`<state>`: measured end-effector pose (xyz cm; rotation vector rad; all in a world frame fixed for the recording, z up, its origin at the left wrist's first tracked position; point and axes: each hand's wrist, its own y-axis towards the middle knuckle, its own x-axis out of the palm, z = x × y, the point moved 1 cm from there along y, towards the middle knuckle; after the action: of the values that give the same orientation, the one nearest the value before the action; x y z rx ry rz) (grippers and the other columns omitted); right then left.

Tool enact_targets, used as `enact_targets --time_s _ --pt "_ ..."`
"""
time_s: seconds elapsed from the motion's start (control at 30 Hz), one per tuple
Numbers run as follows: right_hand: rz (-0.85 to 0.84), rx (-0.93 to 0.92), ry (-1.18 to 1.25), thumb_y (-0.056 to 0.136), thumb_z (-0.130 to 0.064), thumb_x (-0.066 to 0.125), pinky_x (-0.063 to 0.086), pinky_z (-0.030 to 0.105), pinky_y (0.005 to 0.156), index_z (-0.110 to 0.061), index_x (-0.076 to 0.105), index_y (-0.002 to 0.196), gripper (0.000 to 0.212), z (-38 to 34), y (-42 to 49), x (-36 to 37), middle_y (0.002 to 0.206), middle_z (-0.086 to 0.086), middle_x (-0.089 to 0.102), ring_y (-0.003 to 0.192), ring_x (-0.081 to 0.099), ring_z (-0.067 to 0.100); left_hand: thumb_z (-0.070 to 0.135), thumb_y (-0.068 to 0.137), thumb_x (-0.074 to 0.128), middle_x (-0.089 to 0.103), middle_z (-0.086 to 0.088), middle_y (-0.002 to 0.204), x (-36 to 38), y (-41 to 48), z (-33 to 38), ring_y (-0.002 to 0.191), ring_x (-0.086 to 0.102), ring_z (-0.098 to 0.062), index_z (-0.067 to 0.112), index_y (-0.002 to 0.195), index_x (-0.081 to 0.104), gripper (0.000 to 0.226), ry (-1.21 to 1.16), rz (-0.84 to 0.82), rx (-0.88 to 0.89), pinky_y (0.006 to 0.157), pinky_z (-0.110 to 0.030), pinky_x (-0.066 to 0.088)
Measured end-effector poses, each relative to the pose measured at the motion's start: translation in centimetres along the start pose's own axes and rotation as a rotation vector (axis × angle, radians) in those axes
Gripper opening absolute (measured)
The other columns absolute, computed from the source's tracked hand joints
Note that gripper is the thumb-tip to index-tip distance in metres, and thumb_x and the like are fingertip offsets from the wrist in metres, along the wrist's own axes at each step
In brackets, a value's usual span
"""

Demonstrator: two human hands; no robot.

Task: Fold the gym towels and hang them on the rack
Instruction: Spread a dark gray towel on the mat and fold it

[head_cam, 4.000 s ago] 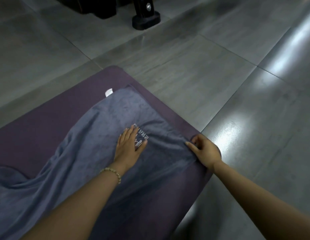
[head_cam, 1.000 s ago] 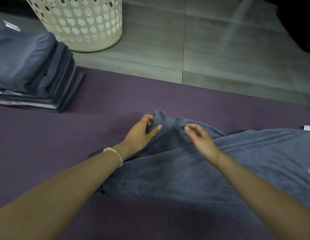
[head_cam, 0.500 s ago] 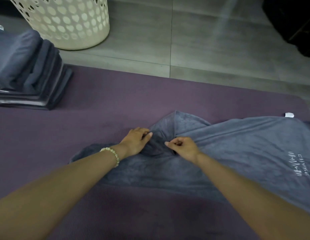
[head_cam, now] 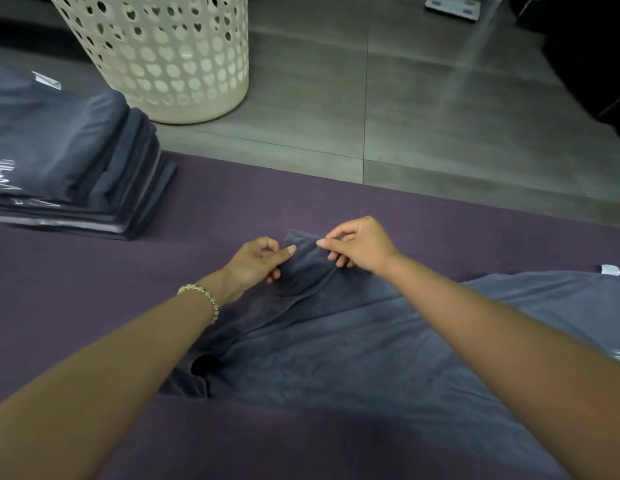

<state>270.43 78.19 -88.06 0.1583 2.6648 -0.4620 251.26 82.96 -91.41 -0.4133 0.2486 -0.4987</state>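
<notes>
A grey-blue gym towel (head_cam: 353,358) lies rumpled on a purple mat (head_cam: 93,278), spreading from the middle to the right edge. A white tag (head_cam: 610,270) sticks out at its far right. My left hand (head_cam: 256,261), with a bead bracelet at the wrist, pinches the towel's raised left end between thumb and fingers. My right hand (head_cam: 360,245) pinches the same end a little to the right, and the cloth bunches between the two hands. No rack is in view.
A stack of folded grey towels (head_cam: 66,168) sits on the mat at the left. A cream perforated laundry basket (head_cam: 170,53) stands on the grey tiled floor (head_cam: 422,116) behind it. Dark equipment fills the top right corner.
Both hands have moved to the towel's left end and lifted it in a pinch. Four seconds ago they were smoothing its other end.
</notes>
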Motion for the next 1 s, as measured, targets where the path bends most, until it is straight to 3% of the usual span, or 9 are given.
enact_targets --time_s 0.17,0.23,0.33,0.4,0.5,0.6,0.73,0.87,1.0 --pt "0.088 -0.038 -0.002 0.088 -0.016 0.068 0.053 0.026 0.065 -0.018 0.068 0.076 0.012 -1.6 5.1 4.4 0.072 -0.002 0.069 0.065 0.065 0.011 0.006 0.089 0.064 0.060 0.004 0.048 -4.5 2.4 -0.3 0.048 0.061 -0.003 0.015 0.077 0.044 0.025 -0.206 0.266 0.137 0.053 -0.014 0.051" --pt "0.114 -0.075 -0.084 0.089 -0.016 0.065 0.051 0.028 0.077 -0.013 0.071 0.091 0.007 -2.1 7.2 6.3 0.077 -0.005 0.067 0.078 0.063 0.012 0.001 0.089 0.061 0.061 0.004 0.055 -6.0 3.4 -1.1 0.055 0.063 -0.004 0.016 0.077 0.043 0.026 -0.185 0.316 0.187 0.060 -0.017 0.051" --pt "0.084 -0.104 -0.062 0.093 -0.010 0.059 0.041 0.016 0.081 -0.005 0.064 0.113 0.022 -3.7 10.5 8.5 0.082 -0.007 0.064 0.088 0.057 0.010 -0.002 0.088 0.060 0.062 0.000 0.069 -8.5 5.3 -1.0 0.073 0.063 -0.016 0.019 0.074 0.046 0.029 -0.143 0.408 0.260 0.069 -0.024 0.046" --pt "0.019 -0.065 -0.003 0.093 -0.004 0.056 0.041 0.017 0.089 -0.002 0.055 0.125 0.032 -4.9 12.4 9.9 0.108 0.007 0.066 0.103 0.058 0.016 0.000 0.087 0.062 0.062 -0.005 0.084 -10.1 6.7 -0.4 0.086 0.062 -0.024 0.021 0.076 0.051 0.027 -0.080 0.470 0.290 0.077 -0.026 0.047" --pt "-0.088 0.028 -0.035 0.092 -0.003 0.058 0.037 0.028 0.107 -0.004 0.037 0.142 0.054 -4.9 14.6 11.4 0.141 0.013 0.048 0.131 0.046 0.024 0.002 0.090 0.060 0.061 -0.008 0.108 -11.4 8.1 -0.4 0.100 0.060 -0.018 0.014 0.096 0.056 0.015 -0.069 0.404 0.278 0.089 -0.024 0.048" --pt "-0.162 0.071 -0.065 0.091 -0.008 0.061 0.030 0.030 0.113 -0.015 0.019 0.151 0.074 -3.8 14.5 11.9 0.154 0.007 0.029 0.142 0.030 0.022 0.003 0.089 0.061 0.052 0.002 0.121 -11.3 8.1 -2.5 0.113 0.049 -0.013 0.008 0.125 0.051 0.038 0.021 0.314 0.248 0.103 -0.025 0.039" --pt "-0.048 -0.014 -0.347 0.092 -0.037 0.060 0.022 0.029 0.116 -0.022 0.029 0.149 0.067 -1.0 10.6 12.4 0.158 -0.001 0.023 0.144 0.023 0.017 0.014 0.086 0.068 0.052 0.002 0.121 -11.5 6.0 -6.4 0.105 0.050 -0.010 0.008 0.132 0.047 0.051 0.109 0.415 0.128 0.091 -0.017 0.038" --pt "-0.220 -0.031 -0.616 0.090 -0.064 0.039 -0.013 0.032 0.117 -0.037 0.008 0.152 0.074 2.9 7.2 13.2 0.158 -0.014 -0.015 0.145 -0.018 0.008 0.017 0.083 0.071 0.062 -0.001 0.109 -12.6 4.5 -7.8 0.082 0.059 -0.010 0.008 0.121 0.054 0.043 0.139 0.403 0.100 0.069 -0.003 0.042" --pt "-0.221 0.012 -0.632 0.091 -0.068 0.027 -0.021 0.035 0.114 -0.043 -0.002 0.149 0.070 3.7 7.9 13.6 0.153 -0.019 -0.026 0.140 -0.031 0.005 0.028 0.079 0.075 0.066 0.000 0.091 -13.2 3.7 -8.3 0.084 0.062 -0.017 0.012 0.104 0.059 0.033 0.175 0.329 -0.007 0.079 -0.027 0.053"
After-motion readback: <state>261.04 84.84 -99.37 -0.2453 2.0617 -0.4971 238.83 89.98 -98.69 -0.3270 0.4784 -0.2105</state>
